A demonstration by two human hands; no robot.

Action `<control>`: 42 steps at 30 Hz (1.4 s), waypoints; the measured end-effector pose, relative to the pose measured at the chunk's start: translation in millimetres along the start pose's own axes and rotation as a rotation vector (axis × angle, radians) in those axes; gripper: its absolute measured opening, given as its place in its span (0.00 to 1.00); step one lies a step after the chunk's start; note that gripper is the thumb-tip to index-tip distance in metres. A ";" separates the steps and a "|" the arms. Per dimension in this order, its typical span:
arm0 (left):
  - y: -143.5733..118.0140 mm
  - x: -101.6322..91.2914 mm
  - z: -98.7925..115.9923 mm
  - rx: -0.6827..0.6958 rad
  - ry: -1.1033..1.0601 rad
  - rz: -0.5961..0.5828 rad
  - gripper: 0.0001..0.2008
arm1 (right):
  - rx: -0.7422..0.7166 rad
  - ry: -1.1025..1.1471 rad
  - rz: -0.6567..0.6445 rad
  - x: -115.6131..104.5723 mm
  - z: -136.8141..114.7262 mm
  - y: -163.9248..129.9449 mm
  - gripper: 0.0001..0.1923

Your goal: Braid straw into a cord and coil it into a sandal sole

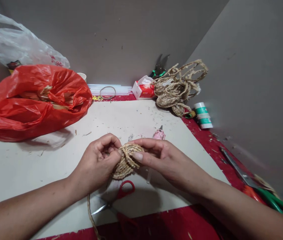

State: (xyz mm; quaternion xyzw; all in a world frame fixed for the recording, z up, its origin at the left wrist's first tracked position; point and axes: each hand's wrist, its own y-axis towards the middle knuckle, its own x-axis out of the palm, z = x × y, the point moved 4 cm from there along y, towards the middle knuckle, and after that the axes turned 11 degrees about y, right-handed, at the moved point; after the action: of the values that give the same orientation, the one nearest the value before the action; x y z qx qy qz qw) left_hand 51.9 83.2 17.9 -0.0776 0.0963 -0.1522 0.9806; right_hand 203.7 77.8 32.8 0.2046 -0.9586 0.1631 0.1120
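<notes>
Winding: I judge the step in hand is coiling braided straw rope into a small round piece, the coiled straw piece (126, 160), held just above the white board (18, 166).
Left hand: my left hand (98, 163) is curled, fingers pinched on the near-left edge of the coiled straw piece.
Right hand: my right hand (161, 158) pinches the far-right side of the coil, thumb laid flat along its rim.
Loose tail: a straw rope tail (91, 216) hangs from below the coiled straw piece toward the near edge of the board.
Beneath the coil: red-handled scissors (116, 198) lie on the board just nearer to me than the coil; a pink glue stub (159, 134) sits just beyond it.
Far from the coil: a red plastic bag (31, 100) lies well to its far left, a heap of straw rope (176, 88) well to its far right.
Next move: I reckon it calls for holding the wound turns tight with one hand while the other draws the tail round the rim without letting the coil spring open.
</notes>
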 end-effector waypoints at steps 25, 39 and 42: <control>-11.9 -4.4 11.6 0.411 0.567 0.209 0.05 | -0.627 -0.882 0.171 7.9 -8.1 -14.4 0.03; -14.1 -8.4 15.8 0.559 0.581 0.308 0.06 | -0.214 -0.348 0.129 2.6 -6.7 -2.7 0.13; -15.8 -9.9 18.7 0.582 0.576 0.361 0.06 | -0.161 -0.232 0.120 0.8 -8.3 -1.7 0.14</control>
State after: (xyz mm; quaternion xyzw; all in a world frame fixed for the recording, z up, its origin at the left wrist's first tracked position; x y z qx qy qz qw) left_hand 42.2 73.7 40.6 0.2652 0.3304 -0.0147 0.9057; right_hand 204.9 79.0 41.1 0.1548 -0.9856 0.0674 0.0068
